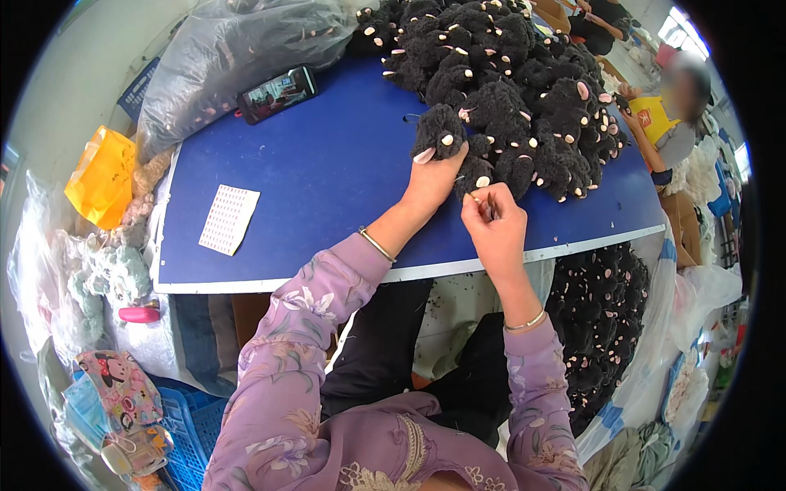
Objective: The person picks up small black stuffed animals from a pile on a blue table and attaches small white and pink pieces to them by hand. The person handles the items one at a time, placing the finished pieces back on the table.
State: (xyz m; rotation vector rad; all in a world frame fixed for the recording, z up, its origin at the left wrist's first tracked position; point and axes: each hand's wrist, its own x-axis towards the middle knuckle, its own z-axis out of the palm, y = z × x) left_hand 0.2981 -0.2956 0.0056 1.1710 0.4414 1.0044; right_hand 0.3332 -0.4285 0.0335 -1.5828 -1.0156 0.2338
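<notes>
From where I stand, the person is leaning in at the blue bench [327,180], both hands near its front edge. The left hand [432,177] has its fingers clamped on a black fuzzy toy [440,125], whose pink ear and pale nub show just above the grip; it sits at the near left end of a big pile [499,106] of the same sort. Just beside it, the right hand [501,227] is curled, its fingers closed on a slim dark tool [492,208]; the fist covers most of that, so I can't fairly say what kind it is. Its fingertips are close by a pale nub on the black plush below the toy. Away to the left on the bench lies a printed sheet [229,219], well apart from the hands, and farther back a phone [277,95] leans by a bulging clear bag [221,61]. A yellow bag [102,177] stands off the bench's left end, with a blue basket [190,421] lower down. More black toys [600,315] fill the space under the right side of the bench, and beyond it sits a co-worker [673,135] in a yellow apron.
</notes>
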